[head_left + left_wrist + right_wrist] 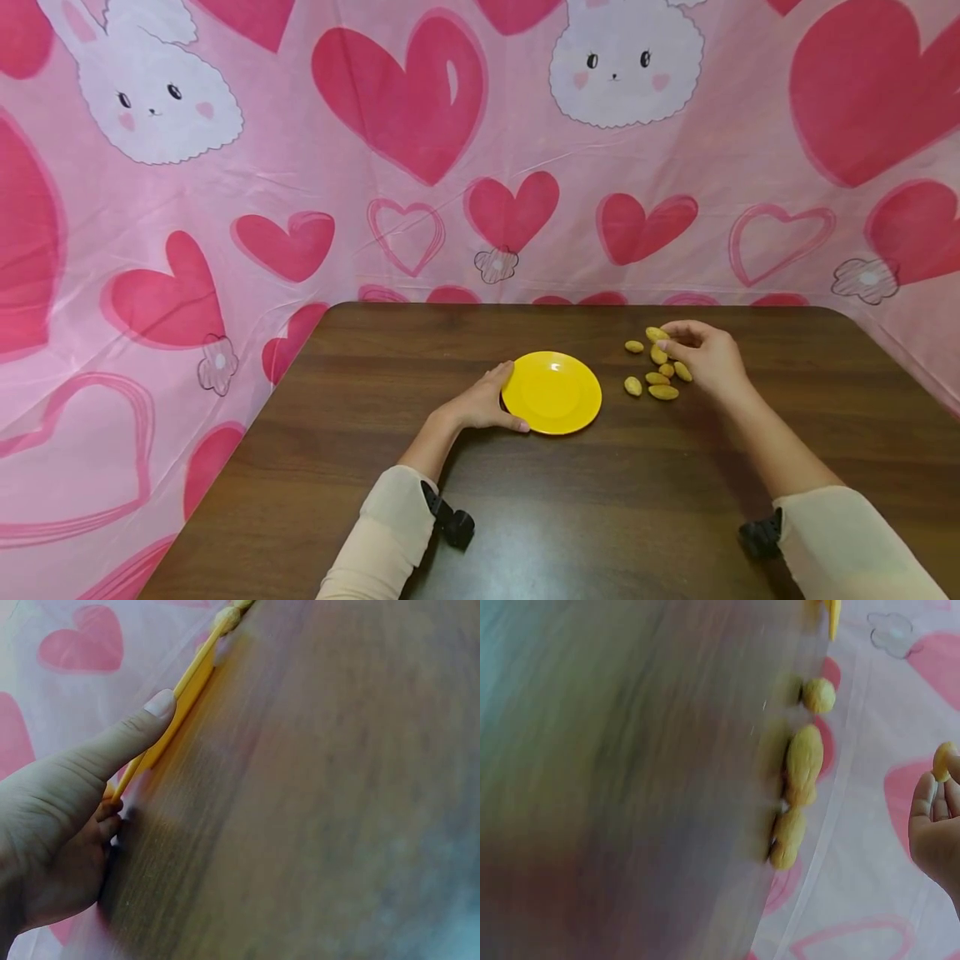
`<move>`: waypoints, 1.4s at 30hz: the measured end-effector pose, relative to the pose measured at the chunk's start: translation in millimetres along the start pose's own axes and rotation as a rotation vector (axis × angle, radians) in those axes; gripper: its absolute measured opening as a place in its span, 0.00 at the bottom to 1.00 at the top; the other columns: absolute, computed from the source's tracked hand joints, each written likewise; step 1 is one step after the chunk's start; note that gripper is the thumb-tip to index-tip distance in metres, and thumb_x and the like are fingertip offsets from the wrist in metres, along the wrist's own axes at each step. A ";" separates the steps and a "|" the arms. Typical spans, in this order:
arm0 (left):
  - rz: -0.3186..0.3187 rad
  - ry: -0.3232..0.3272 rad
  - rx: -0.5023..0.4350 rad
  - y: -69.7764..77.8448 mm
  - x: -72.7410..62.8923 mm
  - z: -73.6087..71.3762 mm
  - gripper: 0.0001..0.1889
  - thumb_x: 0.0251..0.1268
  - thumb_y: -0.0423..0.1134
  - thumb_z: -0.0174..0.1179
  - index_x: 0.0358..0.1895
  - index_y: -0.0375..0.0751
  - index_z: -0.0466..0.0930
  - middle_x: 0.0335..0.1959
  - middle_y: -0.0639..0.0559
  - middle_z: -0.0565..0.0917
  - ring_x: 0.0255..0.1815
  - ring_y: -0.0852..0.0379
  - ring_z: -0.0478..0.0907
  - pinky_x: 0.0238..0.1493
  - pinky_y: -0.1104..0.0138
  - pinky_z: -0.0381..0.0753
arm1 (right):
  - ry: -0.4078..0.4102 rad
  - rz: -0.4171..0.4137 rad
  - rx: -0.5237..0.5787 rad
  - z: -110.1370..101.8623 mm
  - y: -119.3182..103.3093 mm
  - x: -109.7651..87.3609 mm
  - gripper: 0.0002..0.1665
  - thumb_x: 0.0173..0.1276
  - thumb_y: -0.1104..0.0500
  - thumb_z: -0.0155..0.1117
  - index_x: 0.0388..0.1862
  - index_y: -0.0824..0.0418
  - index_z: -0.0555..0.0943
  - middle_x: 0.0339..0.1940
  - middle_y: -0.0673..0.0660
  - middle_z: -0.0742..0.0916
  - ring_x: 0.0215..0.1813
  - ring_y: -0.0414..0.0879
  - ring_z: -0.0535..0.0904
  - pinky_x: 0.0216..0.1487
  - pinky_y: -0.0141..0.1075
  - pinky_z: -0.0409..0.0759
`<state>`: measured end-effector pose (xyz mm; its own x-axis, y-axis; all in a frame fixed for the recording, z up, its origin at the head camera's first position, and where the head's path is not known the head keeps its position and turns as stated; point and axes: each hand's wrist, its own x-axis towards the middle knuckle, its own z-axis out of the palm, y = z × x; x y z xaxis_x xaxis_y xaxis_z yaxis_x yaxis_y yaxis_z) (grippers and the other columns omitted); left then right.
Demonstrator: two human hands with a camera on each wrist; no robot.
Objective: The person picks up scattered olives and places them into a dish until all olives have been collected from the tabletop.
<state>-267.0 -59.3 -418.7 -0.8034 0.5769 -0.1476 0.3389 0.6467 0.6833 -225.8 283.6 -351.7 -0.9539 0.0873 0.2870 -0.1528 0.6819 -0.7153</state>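
Observation:
A round yellow plate (552,393) lies on the table in the head view. My left hand (480,402) holds its left edge, the thumb along the near rim and the fingers at the far left side. In the left wrist view the thumb (139,731) lies on the rim of the plate. My right hand (708,358) pinches a small yellow oval fruit-like piece (940,761) between thumb and fingertips, raised off the table. Below and around that hand lie several similar yellow oval pieces (663,392), right of the plate; their exact kind is unclear.
Dark brown wood forms the tabletop (600,517). A pink cloth with hearts and rabbits (525,142) hangs behind the table and along its left side. Black wrist cameras (456,528) are strapped to both forearms.

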 end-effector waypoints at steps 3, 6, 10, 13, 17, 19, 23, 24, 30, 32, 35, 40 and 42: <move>0.003 0.000 -0.002 -0.6 0.4 0.1 0.58 0.44 0.56 0.70 0.74 0.44 0.41 0.74 0.51 0.45 0.73 0.51 0.41 0.68 0.54 0.45 | 0.008 -0.004 0.027 7.4 -7.9 1.8 0.21 0.65 0.50 0.62 0.48 0.65 0.79 0.43 0.64 0.84 0.37 0.33 0.73 0.35 0.26 0.71; 0.003 0.000 0.001 -1.2 0.9 0.1 0.57 0.44 0.56 0.69 0.74 0.44 0.41 0.74 0.51 0.45 0.73 0.51 0.41 0.68 0.54 0.46 | -0.003 0.005 0.063 14.3 -14.1 3.6 0.22 0.64 0.50 0.62 0.49 0.65 0.79 0.42 0.63 0.83 0.37 0.38 0.74 0.33 0.26 0.72; 0.001 -0.004 0.010 -1.5 1.5 -0.4 0.57 0.44 0.56 0.69 0.74 0.44 0.41 0.74 0.50 0.45 0.73 0.51 0.41 0.68 0.54 0.45 | -0.025 0.013 0.093 23.2 -18.8 6.3 0.23 0.63 0.49 0.63 0.49 0.65 0.79 0.42 0.63 0.84 0.39 0.46 0.75 0.34 0.28 0.73; -0.001 -0.007 0.011 -0.7 1.3 -1.1 0.57 0.45 0.55 0.69 0.74 0.44 0.41 0.74 0.50 0.45 0.73 0.50 0.41 0.69 0.54 0.45 | -0.012 0.004 0.109 30.8 -22.5 8.9 0.22 0.62 0.50 0.65 0.47 0.65 0.79 0.39 0.61 0.85 0.39 0.47 0.77 0.35 0.28 0.73; -0.006 -0.005 0.015 0.3 0.4 -1.8 0.57 0.45 0.55 0.69 0.74 0.44 0.41 0.74 0.49 0.45 0.73 0.49 0.41 0.69 0.54 0.44 | -0.021 0.002 0.126 40.4 -28.8 14.0 0.21 0.62 0.52 0.65 0.47 0.65 0.79 0.40 0.61 0.84 0.40 0.48 0.77 0.35 0.28 0.73; -0.012 -0.004 0.017 0.4 0.1 -1.9 0.57 0.45 0.55 0.70 0.74 0.44 0.41 0.74 0.49 0.45 0.73 0.50 0.41 0.69 0.54 0.44 | -0.034 0.006 0.128 45.5 -31.1 16.9 0.21 0.63 0.52 0.64 0.48 0.66 0.79 0.41 0.62 0.84 0.42 0.50 0.77 0.35 0.27 0.73; -0.013 -0.005 0.014 0.9 0.0 -1.6 0.57 0.45 0.55 0.70 0.74 0.44 0.41 0.74 0.49 0.45 0.73 0.49 0.41 0.69 0.54 0.45 | -0.064 0.013 0.135 57.0 -33.6 22.2 0.20 0.64 0.54 0.63 0.50 0.66 0.78 0.44 0.64 0.83 0.45 0.53 0.76 0.37 0.29 0.73; -0.012 -0.006 0.015 1.2 -0.1 -1.6 0.57 0.45 0.55 0.70 0.74 0.44 0.41 0.74 0.49 0.45 0.73 0.49 0.41 0.69 0.54 0.45 | -0.066 0.014 0.138 59.8 -34.2 23.4 0.20 0.64 0.55 0.63 0.49 0.66 0.78 0.44 0.64 0.83 0.45 0.53 0.76 0.37 0.30 0.73; -0.014 -0.009 0.018 1.3 -0.2 -1.4 0.57 0.45 0.55 0.70 0.74 0.44 0.40 0.74 0.49 0.45 0.73 0.49 0.41 0.69 0.55 0.44 | -0.089 0.016 0.136 76.9 -40.3 27.6 0.18 0.63 0.58 0.64 0.48 0.67 0.79 0.43 0.64 0.83 0.45 0.55 0.78 0.38 0.33 0.77; -0.014 -0.011 0.021 0.5 0.4 -1.4 0.58 0.45 0.55 0.70 0.74 0.44 0.40 0.74 0.49 0.44 0.73 0.49 0.41 0.69 0.56 0.44 | -0.098 0.008 0.124 82.0 -42.4 28.3 0.17 0.63 0.59 0.64 0.48 0.67 0.79 0.42 0.64 0.84 0.45 0.55 0.78 0.39 0.36 0.78; -0.009 -0.009 0.022 -0.5 1.7 -1.8 0.58 0.45 0.55 0.70 0.74 0.43 0.40 0.74 0.48 0.44 0.73 0.49 0.40 0.69 0.55 0.43 | -0.118 -0.007 0.106 89.0 -44.9 29.8 0.16 0.62 0.60 0.65 0.46 0.67 0.80 0.41 0.64 0.84 0.43 0.55 0.79 0.41 0.40 0.79; -0.005 -0.008 0.028 0.7 2.7 -2.4 0.58 0.45 0.55 0.70 0.74 0.42 0.40 0.74 0.48 0.45 0.73 0.49 0.41 0.69 0.55 0.44 | -0.176 0.004 0.127 98.0 -47.2 35.7 0.16 0.62 0.61 0.65 0.46 0.68 0.80 0.41 0.64 0.84 0.42 0.54 0.78 0.42 0.41 0.79; -0.006 -0.009 0.031 0.9 2.8 -2.3 0.57 0.45 0.55 0.70 0.74 0.42 0.40 0.74 0.48 0.45 0.73 0.50 0.42 0.69 0.55 0.45 | -0.193 0.026 0.135 100.7 -47.2 39.0 0.16 0.62 0.60 0.65 0.46 0.67 0.80 0.42 0.64 0.84 0.43 0.54 0.78 0.43 0.42 0.79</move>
<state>-270.0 -58.2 -416.8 -0.8010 0.5773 -0.1586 0.3487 0.6652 0.6602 -281.9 181.8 -370.9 -0.9877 -0.0459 0.1495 -0.1484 0.5765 -0.8035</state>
